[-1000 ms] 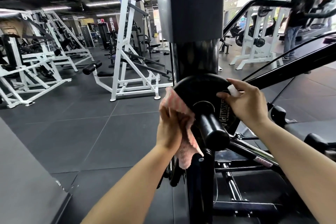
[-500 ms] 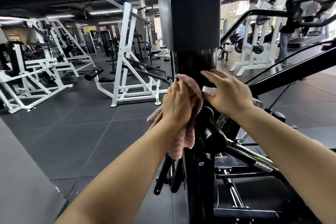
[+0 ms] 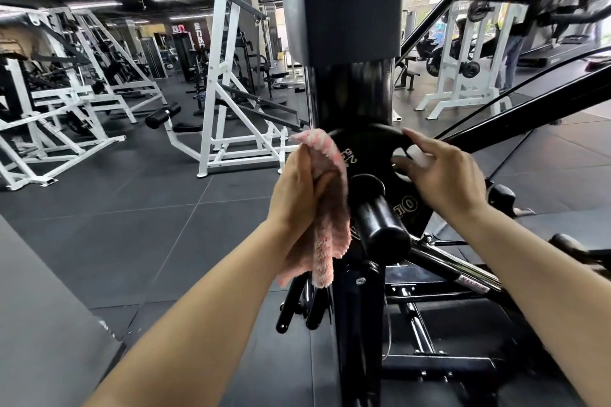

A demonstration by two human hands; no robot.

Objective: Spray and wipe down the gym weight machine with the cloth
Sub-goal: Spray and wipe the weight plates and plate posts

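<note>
Pink cloth (image 3: 330,208) gripped in left hand (image 3: 299,188), pressed against weight plate (image 3: 373,155).

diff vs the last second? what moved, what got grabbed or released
The left hand carried the pink cloth from the plate's left edge up to the black upright, then back down to the left side of the weight plate. The right hand followed, up and back, and now curls over the plate's upper right rim. Nothing was let go: the left hand's grip on the cloth held throughout. The plate stayed on its peg.
</note>
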